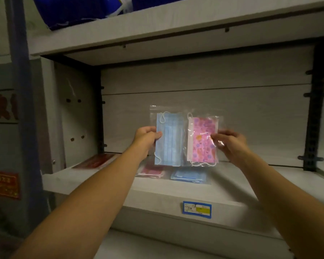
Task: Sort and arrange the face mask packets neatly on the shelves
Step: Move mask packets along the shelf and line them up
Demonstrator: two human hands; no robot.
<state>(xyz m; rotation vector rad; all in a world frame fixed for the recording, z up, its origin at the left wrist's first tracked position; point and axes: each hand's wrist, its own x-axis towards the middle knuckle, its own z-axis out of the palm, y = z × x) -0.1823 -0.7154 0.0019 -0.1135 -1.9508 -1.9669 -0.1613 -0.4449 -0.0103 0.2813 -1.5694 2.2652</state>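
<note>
Head view, hands [147, 136] [230, 142] up w/ packets, shelf [251, 184], price tag [196, 209]

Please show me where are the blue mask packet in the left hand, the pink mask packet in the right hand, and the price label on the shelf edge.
blue mask packet [168, 141], head view, middle of the blue mask.
pink mask packet [202, 141], head view, middle of the patterned mask.
price label [197, 209], head view, centre of the label.

The clear glossy plastic packet with the pleated blue mask [167, 141] and the clear packet with the pink printed mask [204, 141] both shine with wrinkled film. The pale shelf board [241, 182] looks like matt laminate with faint wood grain. The dark shelf upright [311, 109] looks like painted metal. The blue-edged label [196, 209] looks like smooth paper.
</note>
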